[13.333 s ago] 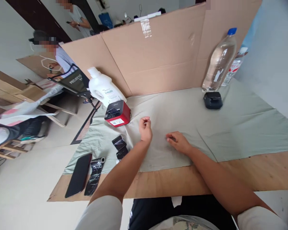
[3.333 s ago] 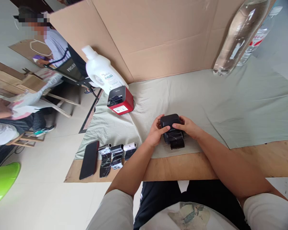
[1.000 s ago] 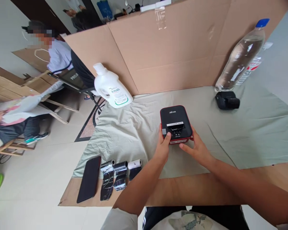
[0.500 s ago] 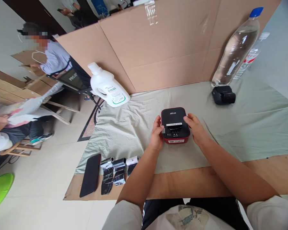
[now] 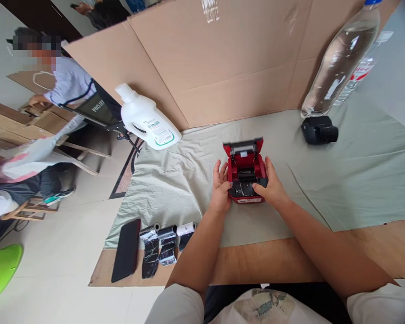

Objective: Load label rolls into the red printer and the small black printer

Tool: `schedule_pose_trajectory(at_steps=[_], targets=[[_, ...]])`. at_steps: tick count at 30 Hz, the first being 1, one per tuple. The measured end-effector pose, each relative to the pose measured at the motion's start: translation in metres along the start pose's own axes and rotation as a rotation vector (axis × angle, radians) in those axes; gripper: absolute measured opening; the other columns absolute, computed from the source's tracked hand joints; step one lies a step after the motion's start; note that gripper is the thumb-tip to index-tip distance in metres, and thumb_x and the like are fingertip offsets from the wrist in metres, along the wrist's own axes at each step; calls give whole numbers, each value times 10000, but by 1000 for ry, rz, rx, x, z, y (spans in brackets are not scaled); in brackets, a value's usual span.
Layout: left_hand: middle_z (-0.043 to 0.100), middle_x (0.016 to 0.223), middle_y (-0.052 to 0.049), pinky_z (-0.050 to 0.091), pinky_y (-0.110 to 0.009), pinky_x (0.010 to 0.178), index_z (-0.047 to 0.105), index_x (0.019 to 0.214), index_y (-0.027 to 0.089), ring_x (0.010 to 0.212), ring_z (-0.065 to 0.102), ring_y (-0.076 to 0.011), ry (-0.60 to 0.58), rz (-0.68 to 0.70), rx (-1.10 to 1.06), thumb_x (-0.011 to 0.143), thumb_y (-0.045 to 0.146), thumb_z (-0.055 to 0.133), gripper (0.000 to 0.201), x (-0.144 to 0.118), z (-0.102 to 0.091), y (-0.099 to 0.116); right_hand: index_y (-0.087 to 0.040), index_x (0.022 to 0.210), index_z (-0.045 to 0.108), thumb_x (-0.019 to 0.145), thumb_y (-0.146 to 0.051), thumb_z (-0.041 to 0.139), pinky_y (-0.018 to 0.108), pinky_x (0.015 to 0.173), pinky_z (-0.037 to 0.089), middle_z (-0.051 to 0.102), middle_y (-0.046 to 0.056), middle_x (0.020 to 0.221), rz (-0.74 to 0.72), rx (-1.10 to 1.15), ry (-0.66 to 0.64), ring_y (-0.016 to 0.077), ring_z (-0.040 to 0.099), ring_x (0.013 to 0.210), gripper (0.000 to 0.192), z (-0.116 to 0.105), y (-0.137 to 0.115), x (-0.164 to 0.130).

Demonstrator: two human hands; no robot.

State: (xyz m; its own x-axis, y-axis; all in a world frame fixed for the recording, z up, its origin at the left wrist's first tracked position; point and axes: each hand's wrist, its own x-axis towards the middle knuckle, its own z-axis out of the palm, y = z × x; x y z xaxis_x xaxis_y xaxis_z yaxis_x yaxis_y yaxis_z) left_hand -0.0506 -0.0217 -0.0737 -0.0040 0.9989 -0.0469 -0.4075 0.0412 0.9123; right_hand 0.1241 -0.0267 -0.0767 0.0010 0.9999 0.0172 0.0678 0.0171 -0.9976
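Observation:
A small red and black label printer [image 5: 245, 187] sits on the cloth in front of me with its lid [image 5: 244, 148] raised. Inside the red bay a dark roll [image 5: 246, 173] shows. My left hand [image 5: 222, 186] grips the printer's left side, thumb on the front left corner. On the opposite side my right hand [image 5: 272, 185] holds it, with the thumb on the black front panel. The fingers behind the right side are partly hidden.
To the left lie a black phone [image 5: 126, 250] and several black and white rolls [image 5: 168, 243]. A white jug [image 5: 148, 118], a large water bottle [image 5: 342, 60], a smaller bottle [image 5: 359, 74] and a black device [image 5: 320, 130] stand near the cardboard wall [image 5: 236, 67]. People sit beyond, left.
The printer's lid has swung up, baring the red inside. My right thumb has moved from the lid's right edge down to the front panel. The view has shifted slightly.

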Motion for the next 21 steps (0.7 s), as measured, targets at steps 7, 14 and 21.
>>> schedule_pose_trajectory(at_steps=[7, 14, 21], targets=[[520, 1458, -70, 407, -413, 1107, 528, 1295, 259, 1388, 448, -273, 19, -2, 6, 630, 200, 605, 672, -4, -2, -8, -253, 1506, 359, 740, -494, 725, 484, 1229, 267, 406, 77, 1566, -97, 67, 5, 302, 364, 1455, 883, 1, 13, -1], [658, 1229, -75, 345, -430, 1137, 689, 1049, 228, 1240, 542, -275, -20, 364, 630, 811, 261, 651, 243, 1, 20, 27, -263, 1427, 445, 918, -719, 356, 452, 1184, 358, 456, 85, 1526, -210, 244, 109, 252, 425, 1415, 689, 4, 36, 4], [717, 1199, -74, 312, -474, 1113, 687, 1195, 242, 1221, 566, -295, -516, 21, 1752, 837, 233, 632, 362, 50, 61, 55, -255, 1284, 568, 900, -718, 444, 491, 1132, 415, 590, 87, 1374, -242, 273, 169, 267, 539, 1293, 613, 2, 44, 13]])
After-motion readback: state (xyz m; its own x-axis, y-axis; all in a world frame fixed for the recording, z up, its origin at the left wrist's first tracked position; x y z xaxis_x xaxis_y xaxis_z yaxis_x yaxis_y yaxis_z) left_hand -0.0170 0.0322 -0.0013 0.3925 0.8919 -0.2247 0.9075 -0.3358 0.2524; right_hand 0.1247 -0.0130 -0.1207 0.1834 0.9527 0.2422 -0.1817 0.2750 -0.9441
